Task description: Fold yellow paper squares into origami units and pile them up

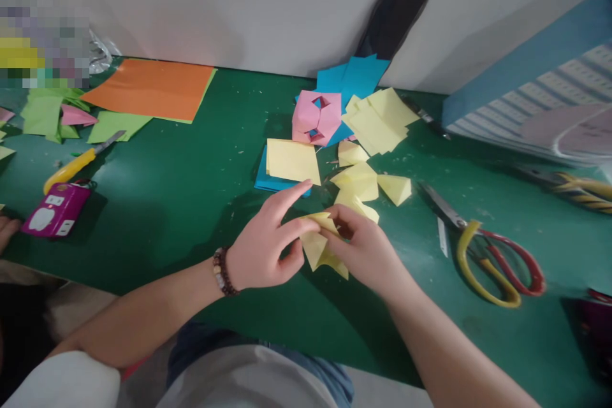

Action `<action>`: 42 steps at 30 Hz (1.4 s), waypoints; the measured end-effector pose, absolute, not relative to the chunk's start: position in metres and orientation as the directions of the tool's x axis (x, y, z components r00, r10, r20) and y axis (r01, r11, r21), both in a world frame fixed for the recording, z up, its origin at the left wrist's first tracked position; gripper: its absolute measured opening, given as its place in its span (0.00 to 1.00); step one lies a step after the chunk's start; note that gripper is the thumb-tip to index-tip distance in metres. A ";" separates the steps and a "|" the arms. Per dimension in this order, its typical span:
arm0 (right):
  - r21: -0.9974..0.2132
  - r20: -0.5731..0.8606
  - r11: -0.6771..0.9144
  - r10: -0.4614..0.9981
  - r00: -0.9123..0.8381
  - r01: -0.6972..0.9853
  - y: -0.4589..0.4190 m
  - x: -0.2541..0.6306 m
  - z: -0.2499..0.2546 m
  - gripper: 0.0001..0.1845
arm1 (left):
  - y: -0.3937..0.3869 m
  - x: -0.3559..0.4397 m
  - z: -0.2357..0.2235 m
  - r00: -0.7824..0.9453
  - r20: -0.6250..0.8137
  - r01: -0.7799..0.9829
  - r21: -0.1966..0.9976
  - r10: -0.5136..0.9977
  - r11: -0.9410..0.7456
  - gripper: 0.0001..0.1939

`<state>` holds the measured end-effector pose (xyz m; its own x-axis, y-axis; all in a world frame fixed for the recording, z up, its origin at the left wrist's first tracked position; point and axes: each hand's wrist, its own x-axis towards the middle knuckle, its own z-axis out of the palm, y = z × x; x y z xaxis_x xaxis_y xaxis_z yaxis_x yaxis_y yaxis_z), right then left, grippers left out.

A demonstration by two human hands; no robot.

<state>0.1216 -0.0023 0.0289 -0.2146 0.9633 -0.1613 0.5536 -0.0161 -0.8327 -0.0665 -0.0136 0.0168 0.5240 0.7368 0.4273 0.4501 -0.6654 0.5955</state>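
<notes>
A piece of folded yellow paper [314, 247] is between my hands above the green table. My right hand [361, 245] is closed, pinching its right side between thumb and fingers. My left hand [268, 245] has its index finger stretched out, while another finger presses on the paper's upper left and the thumb is by its left edge. Just beyond lies a stack of yellow paper squares [291, 160] on blue paper [261, 175]. Several folded yellow pieces [356, 182] are scattered beyond my right hand. A pink folded paper cube [316, 116] with diamond-shaped holes sits behind the stack.
Scissors [478, 242] with red and yellow handles lie at right, near pliers [568, 182]. Loose yellow sheets [382, 118], a dark phone [394, 22] and orange paper [153, 88] are at the back. Leftward are a yellow cutter [71, 169], a purple box [58, 210] and another person's hand [7, 229].
</notes>
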 end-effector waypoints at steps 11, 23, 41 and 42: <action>-0.863 -0.196 -0.070 0.959 -0.203 0.500 -0.003 0.120 0.030 0.11 | -0.014 -0.065 0.017 0.423 0.321 0.404 0.770 0.847 -0.493 0.08; -0.865 -0.189 -0.071 0.963 -0.191 0.497 -0.004 0.120 0.032 0.12 | -0.014 -0.067 0.021 0.500 0.276 0.397 0.770 0.821 -0.500 0.15; -0.828 -0.190 -0.072 0.969 -0.159 0.557 -0.004 0.121 0.031 0.10 | -0.004 -0.064 0.023 0.249 -0.257 0.175 0.960 0.934 0.218 0.13; -0.829 -0.199 -0.077 0.966 -0.164 0.554 -0.004 0.121 0.030 0.09 | -0.002 -0.064 0.023 0.261 -0.301 0.129 0.953 0.917 0.276 0.11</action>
